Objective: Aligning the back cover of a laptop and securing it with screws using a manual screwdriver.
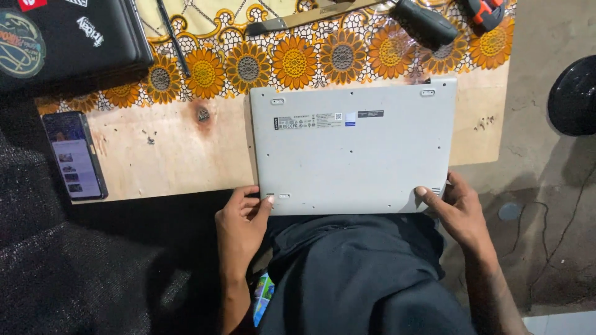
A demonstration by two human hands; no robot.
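— Fingertips first: how were they set on the silver laptop (351, 149)?

— Both hands gripped its near edge. The left hand (239, 226) curled at the near left corner, thumb pressed on top beside the rubber foot, the other fingers bent together against the edge. The right hand (459, 214) took the near right corner, thumb flat on the base by the small vent slots, fingers wrapped loosely round the side. Neither hand pinched anything small.

— And where did the machine lie?

— Upside down, bottom panel up, on the plywood board (167, 158), its near edge overhanging toward the lap. Its long axis ran left to right; the label strip sat toward the far side, next to the sunflower cloth (292, 62).

— Which step would you call it?

— Steadying or shifting the flipped case, I judged; the base panel was on and seated. Loose screws (149, 138) lay on the board, so the fasteners may have been out, though I couldn't tell from the holes.

— What would the next move ask for?

— Probably a tool. A black-handled screwdriver (422, 22) lay well apart on the cloth, a phone (74, 155) and a dark stickered laptop (62, 37) off to the left.
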